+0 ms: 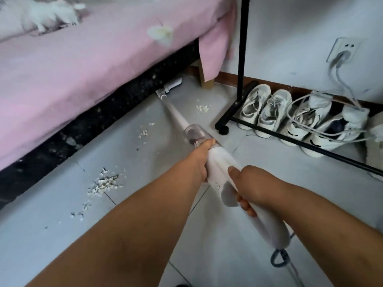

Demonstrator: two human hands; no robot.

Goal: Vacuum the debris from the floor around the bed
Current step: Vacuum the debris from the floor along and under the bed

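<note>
Pale grey tiles covered the floor [47, 199], which met a white wall at a brown skirting. Along the left ran the bed [72, 69], draped in a pink sheet over a dark base [103, 112], with a wooden leg [207, 80] at its far corner.

The vacuum [218, 164] was a slim white stick model. It lay at a slant from the near right toward the bed, with a clear dust cup [196, 131] ahead of the body and a pale tube [174, 110] running on to the head [172, 87]. The head sat on the tiles at the edge of the base, near the leg. A grey cord [279, 259] hung from the rear of the handle.

The left hand [196, 160] gripped the body just behind the cup, fingers wrapped round it. The right hand [255, 183] gripped the looped handle further back, thumb lying on top.

Debris [103, 183] lay in whitish crumbs. The largest heap sat near the base on the left, a thinner scatter [145, 131] left of the tube and a small clump [202, 108] right of it.

A black rack [241, 59] stood to the right, its foot near that clump. White shoes [269, 112] lined the wall behind its low bar. Cables [323, 121] trailed over them from a socket [343, 51]. Something white and fluffy [51, 13], blurred, lay on the sheet.
</note>
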